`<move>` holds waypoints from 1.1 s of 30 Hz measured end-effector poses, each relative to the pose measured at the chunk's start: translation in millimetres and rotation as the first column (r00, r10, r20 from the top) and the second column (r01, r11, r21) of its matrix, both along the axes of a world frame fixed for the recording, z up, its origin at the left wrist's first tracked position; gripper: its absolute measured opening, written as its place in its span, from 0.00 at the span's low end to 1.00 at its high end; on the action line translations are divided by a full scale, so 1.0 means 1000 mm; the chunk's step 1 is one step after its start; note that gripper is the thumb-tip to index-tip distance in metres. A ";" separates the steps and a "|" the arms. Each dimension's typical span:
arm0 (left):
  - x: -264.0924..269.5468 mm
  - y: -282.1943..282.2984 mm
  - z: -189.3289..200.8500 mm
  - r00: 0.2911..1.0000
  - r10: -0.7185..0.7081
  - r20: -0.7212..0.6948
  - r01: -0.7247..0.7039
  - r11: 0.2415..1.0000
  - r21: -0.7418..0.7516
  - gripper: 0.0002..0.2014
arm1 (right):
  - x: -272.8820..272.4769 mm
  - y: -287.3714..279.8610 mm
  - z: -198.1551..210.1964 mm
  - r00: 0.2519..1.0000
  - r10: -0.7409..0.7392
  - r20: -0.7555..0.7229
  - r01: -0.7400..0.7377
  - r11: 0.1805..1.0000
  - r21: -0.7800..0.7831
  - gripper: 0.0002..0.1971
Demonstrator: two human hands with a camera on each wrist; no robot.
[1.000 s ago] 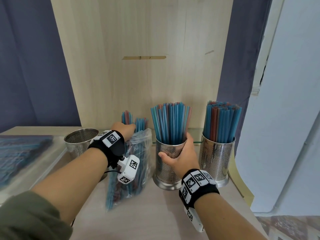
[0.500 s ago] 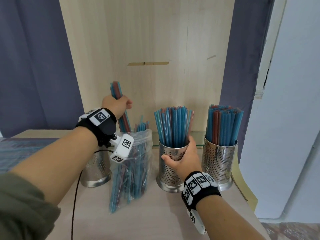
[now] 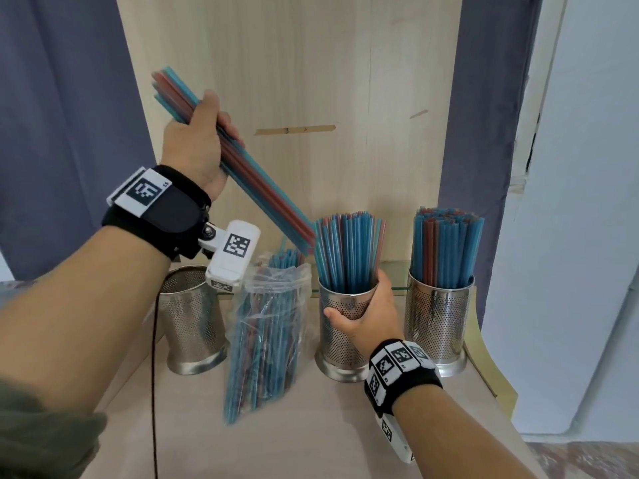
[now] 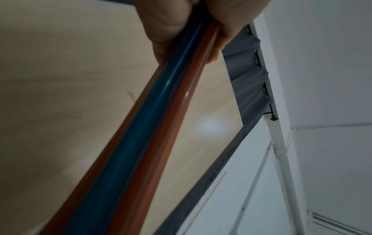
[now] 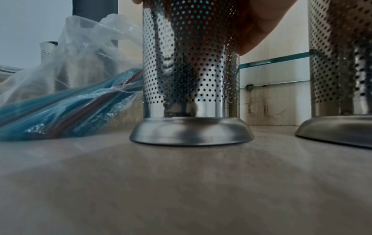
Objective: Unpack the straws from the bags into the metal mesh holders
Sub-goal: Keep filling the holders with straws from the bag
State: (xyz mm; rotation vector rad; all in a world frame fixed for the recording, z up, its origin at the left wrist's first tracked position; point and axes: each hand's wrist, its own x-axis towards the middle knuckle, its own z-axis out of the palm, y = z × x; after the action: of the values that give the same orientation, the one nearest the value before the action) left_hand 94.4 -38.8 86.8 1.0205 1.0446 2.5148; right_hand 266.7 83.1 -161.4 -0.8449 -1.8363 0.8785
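Note:
My left hand (image 3: 200,140) grips a small bundle of blue and red straws (image 3: 249,174), raised and slanted, its lower end just left of the straw tops in the middle mesh holder (image 3: 342,340). In the left wrist view the bundle of straws (image 4: 153,127) runs down from my left hand's fingers (image 4: 169,23). My right hand (image 3: 366,316) grips the middle holder near its rim; the middle holder (image 5: 191,79) stands on the table. A clear plastic bag (image 3: 269,333) with more straws leans between the middle holder and an empty holder (image 3: 190,323). A third holder (image 3: 439,323), full of straws, stands at the right.
A wooden back panel (image 3: 294,98) rises behind the holders, with grey curtains (image 3: 62,115) on both sides. A white wall (image 3: 581,236) lies close on the right. A black cable (image 3: 154,392) runs down the table's left side.
My left hand has pulled the bundle of straws up out of the bag and swung it rightward toward the middle holder. My right hand has kept its grip on that holder.

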 end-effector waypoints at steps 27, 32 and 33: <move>0.058 0.086 -0.148 0.751 0.214 -0.625 -0.559 0.710 -0.429 0.39 | 0.002 0.000 0.000 1.000 0.003 0.004 -0.003 1.000 -0.010 0.59; 0.053 0.087 -0.148 0.578 0.167 -0.799 -0.583 0.769 -0.261 0.44 | 0.003 -0.001 0.001 1.000 -0.001 0.000 0.001 1.000 0.004 0.58; 0.051 0.087 -0.148 0.581 0.158 -0.799 -0.564 0.786 -0.254 0.47 | 0.003 -0.001 0.002 1.000 -0.002 -0.007 0.002 1.000 0.005 0.57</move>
State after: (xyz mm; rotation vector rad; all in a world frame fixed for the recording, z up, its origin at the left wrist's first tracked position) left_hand 145.0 48.1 -60.9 1.8725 2.2116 1.8212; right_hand 269.8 82.4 -159.7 -0.8396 -1.8302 0.8739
